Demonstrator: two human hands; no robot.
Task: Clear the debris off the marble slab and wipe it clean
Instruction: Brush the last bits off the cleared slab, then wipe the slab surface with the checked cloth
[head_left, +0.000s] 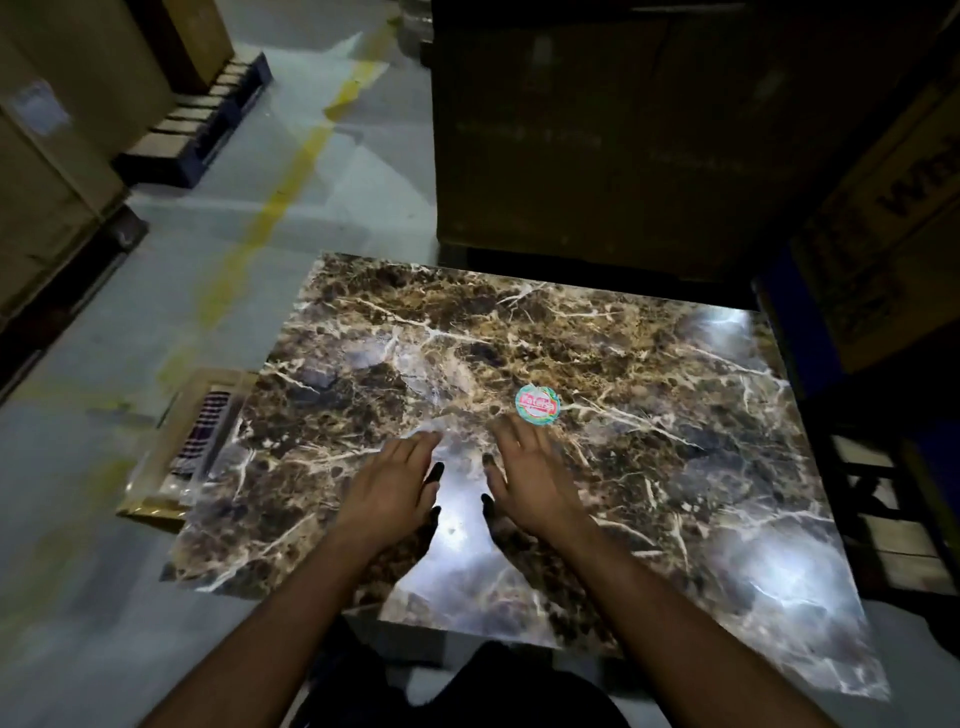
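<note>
A glossy brown marble slab (649, 364) with white veins fills the middle of the view. A round pink and teal lid or sticker (538, 406) lies on it near the centre. My left hand (392, 488) hovers flat over the slab's near middle, fingers spread, holding nothing. My right hand (530, 475) is beside it, also flat and empty, its fingertips just below the round piece. A checked cloth (205, 439) lies off the slab's left edge on a low cardboard tray (156, 501).
Large cardboard boxes (597, 130) stand right behind the slab and more boxes (893, 208) at the right. Stacked boxes on a pallet (197, 135) line the far left. Grey floor with a yellow line (270, 208) lies to the left.
</note>
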